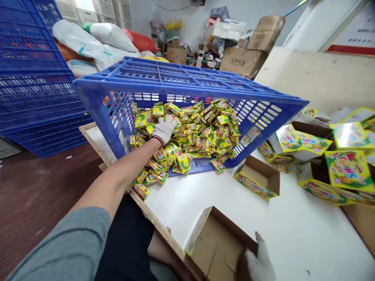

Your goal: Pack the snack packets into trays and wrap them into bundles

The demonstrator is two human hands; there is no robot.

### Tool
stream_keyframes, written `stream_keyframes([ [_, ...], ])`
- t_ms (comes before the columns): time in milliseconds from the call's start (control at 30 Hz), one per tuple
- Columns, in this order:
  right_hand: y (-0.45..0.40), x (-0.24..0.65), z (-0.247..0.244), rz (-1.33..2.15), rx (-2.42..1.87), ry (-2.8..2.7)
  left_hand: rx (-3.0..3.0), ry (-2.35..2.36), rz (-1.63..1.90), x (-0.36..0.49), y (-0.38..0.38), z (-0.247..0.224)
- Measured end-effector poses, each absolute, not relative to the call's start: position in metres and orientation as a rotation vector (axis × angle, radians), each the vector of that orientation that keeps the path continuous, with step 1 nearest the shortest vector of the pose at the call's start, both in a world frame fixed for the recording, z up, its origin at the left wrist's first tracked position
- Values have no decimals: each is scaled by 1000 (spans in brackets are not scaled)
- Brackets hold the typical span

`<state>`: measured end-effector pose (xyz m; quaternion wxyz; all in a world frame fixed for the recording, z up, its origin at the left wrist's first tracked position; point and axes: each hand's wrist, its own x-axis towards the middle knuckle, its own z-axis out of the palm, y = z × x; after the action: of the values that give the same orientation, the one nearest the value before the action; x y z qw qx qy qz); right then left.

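My left hand, in a white glove, reaches into a heap of small yellow-and-green boxes inside a blue plastic crate lying on its side. Its fingers are bent over a small yellow box with red print; the fingertips are partly hidden. Close to me, an open cardboard display box stands at the table's edge, bare brown inside. My right hand, also gloved, grips this box's right wall, with the thumb side over the rim.
Another open display box stands on the white table, right of the crate. More printed display boxes are piled at the right. Stacked blue crates rise at the left, with filled sacks behind. Cartons fill the back.
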<state>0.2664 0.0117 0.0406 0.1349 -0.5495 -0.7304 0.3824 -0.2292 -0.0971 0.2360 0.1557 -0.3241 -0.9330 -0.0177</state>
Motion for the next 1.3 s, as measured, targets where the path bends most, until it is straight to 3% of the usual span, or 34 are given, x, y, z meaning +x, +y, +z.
stream_keyframes([
  [133, 12, 270, 43, 1094, -1566, -2137, -1245, -2550, 40, -185, -114, 206],
  [367, 3, 262, 48, 987, -1662, -2116, -1915, -2443, 77, -34, -173, 97],
  [500, 2, 262, 50, 836, -1562, -2104, -1883, -2523, -55, -12, -188, 96],
  [667, -4, 245, 80, 471, -1045, -2205, -2297, -2289, 43, -47, -146, 105],
  [800, -15, 211, 105, 671, -753, -2299, -2419, -2428, 301, -70, -111, 108],
  [1000, -21, 160, 126, 1156, -836, -2242, -2275, -2267, -300, -47, -125, 142],
  [1133, -12, 163, 144, 1489, -800, -2474, -2368, -2036, -489, -17, -147, 146],
  [1300, -8, 205, 132, 1439, -1082, -2777, -2340, -2240, -188, -25, -159, 113],
])
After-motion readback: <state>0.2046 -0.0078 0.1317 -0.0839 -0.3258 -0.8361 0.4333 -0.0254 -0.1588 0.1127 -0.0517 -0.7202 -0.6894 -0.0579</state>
